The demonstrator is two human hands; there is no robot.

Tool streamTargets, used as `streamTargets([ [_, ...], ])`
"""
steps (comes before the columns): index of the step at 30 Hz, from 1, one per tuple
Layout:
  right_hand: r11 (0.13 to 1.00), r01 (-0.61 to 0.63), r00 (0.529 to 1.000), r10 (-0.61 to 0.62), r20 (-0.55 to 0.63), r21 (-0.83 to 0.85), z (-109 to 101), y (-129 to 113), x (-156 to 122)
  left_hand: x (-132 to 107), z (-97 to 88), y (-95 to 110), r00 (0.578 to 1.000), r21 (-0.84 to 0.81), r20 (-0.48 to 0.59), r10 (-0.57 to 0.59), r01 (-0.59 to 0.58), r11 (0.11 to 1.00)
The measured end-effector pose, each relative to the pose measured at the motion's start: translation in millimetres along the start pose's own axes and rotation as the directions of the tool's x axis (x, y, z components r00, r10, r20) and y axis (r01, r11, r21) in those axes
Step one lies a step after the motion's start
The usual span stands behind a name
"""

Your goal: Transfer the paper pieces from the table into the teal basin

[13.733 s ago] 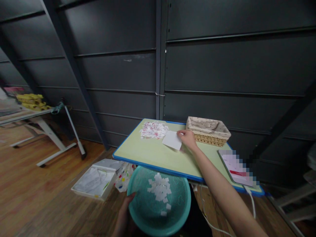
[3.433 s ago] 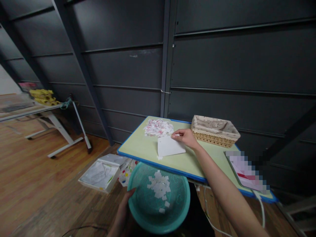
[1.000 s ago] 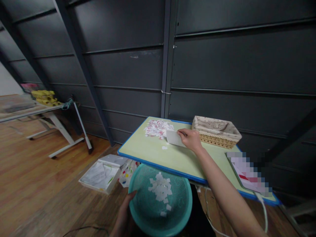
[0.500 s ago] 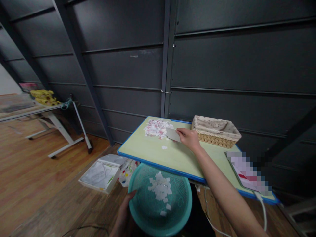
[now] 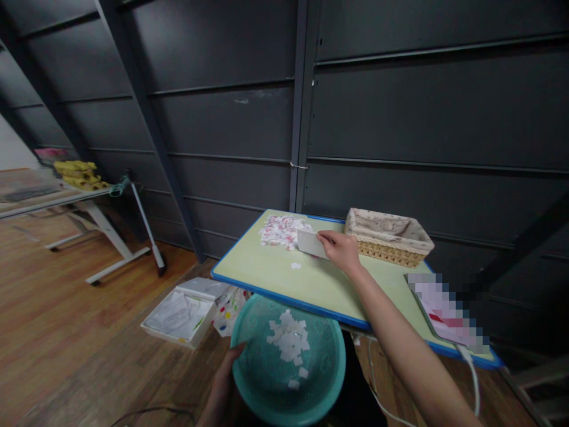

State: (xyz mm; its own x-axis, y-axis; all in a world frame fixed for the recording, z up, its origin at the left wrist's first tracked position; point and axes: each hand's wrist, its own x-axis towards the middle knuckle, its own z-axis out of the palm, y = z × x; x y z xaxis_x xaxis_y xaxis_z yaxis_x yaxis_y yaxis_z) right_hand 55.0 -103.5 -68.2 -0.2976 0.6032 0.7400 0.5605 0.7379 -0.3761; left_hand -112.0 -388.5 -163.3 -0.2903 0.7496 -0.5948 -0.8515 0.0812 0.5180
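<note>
My right hand [image 5: 341,249] pinches a flat, whitish-grey card-like scraper [image 5: 311,244] over the pale green tabletop [image 5: 262,270]. The scraper's left end meets the edge of a heap of small white and reddish paper scraps [image 5: 281,230]. One small white clump [image 5: 296,265] lies apart, nearer the table's front edge. Below that edge, my left hand [image 5: 226,370] grips the left rim of a teal plastic colander [image 5: 335,379], thumb over the rim and fingers hidden beneath. White paper squares [image 5: 288,339] are gathered inside the colander.
A cloth-lined wicker basket [image 5: 391,252] stands at the table's back right, with a tablet-like device [image 5: 438,311], partly blurred out, nearer the front and a white cable [image 5: 471,367] below it. An open white box [image 5: 182,314] rests on the floor at left. Dark wall panels rise behind.
The scraper has shifted slightly left and its face has turned more toward me. My left hand and the colander stay where they were.
</note>
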Motion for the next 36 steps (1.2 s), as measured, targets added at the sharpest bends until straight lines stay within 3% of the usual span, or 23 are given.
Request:
streamTargets([
  [5,1.0,0.008,0.998,-0.01,0.056,0.028,1.0,-3.5,-0.4,2.5,-3.9,-1.1,1.0,0.032,0.003,0.026,-0.026,0.999],
  [11,0.997,-0.025,1.0,0.026,-0.008,0.07,-1.6,-4.2,1.2,3.2,-3.8,-0.7,1.0,0.029,0.008,0.008,-0.008,1.0],
  [17,0.991,-0.049,0.999,0.046,0.027,0.121,-0.1,-4.2,2.0,2.7,-4.0,-1.2,0.999,0.023,0.032,-0.003,0.002,1.0],
  [23,0.987,-0.078,0.996,0.084,-0.042,0.142,-3.4,-3.4,2.6,3.4,-5.2,-0.7,0.997,0.036,0.04,0.062,-0.064,0.997],
  [36,0.967,-0.103,0.995,0.104,0.006,0.234,-3.7,-0.4,2.2,0.5,0.1,2.6,0.999,-0.006,0.041,0.008,-0.008,1.0],
])
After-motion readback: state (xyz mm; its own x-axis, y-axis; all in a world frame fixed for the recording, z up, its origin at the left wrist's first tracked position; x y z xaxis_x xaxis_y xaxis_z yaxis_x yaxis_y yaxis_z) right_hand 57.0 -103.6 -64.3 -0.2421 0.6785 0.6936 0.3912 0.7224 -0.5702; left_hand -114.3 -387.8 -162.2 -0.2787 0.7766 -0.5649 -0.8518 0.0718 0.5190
